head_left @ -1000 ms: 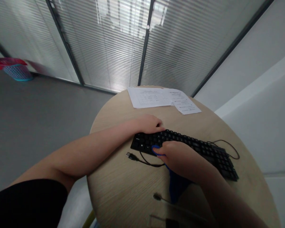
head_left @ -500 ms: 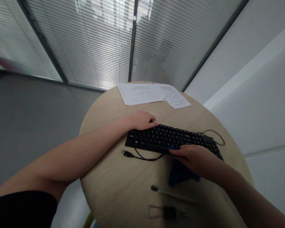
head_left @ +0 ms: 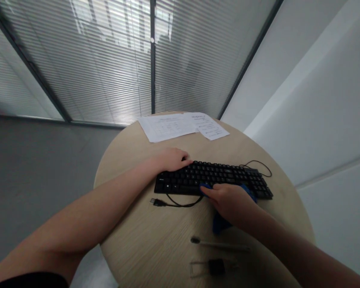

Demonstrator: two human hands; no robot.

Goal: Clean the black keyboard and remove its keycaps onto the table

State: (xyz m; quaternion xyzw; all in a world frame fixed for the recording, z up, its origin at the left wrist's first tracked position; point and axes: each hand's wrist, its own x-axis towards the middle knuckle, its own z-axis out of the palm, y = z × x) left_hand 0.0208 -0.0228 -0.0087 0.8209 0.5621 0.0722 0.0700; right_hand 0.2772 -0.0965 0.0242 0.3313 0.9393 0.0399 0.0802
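Observation:
A black keyboard [head_left: 207,174] lies on the round wooden table. Over its back left edge rests my left hand [head_left: 174,159], closed against it with the thumb along the top edge; its other fingers are mostly hidden. My right hand [head_left: 232,202] is closed on a blue cloth [head_left: 220,224], pressing it to the keyboard's front edge near the space bar. Part of the cloth hangs onto the table below the hand, and another part shows on the keys to its right. The keyboard's USB plug [head_left: 158,202] and a loop of cable lie in front.
Nearer me lie a slim brush [head_left: 219,245] with a dark head and a small tool with a black block and wire loops [head_left: 216,267]. Printed papers [head_left: 168,127] lie at the table's far edge. Behind stands a glass partition with blinds [head_left: 108,72]; a white wall [head_left: 327,100] rises at right.
My right hand with the blue cloth has slid a little left along the keyboard's front edge. My left hand stays on the back left edge. The whole view has shifted slightly.

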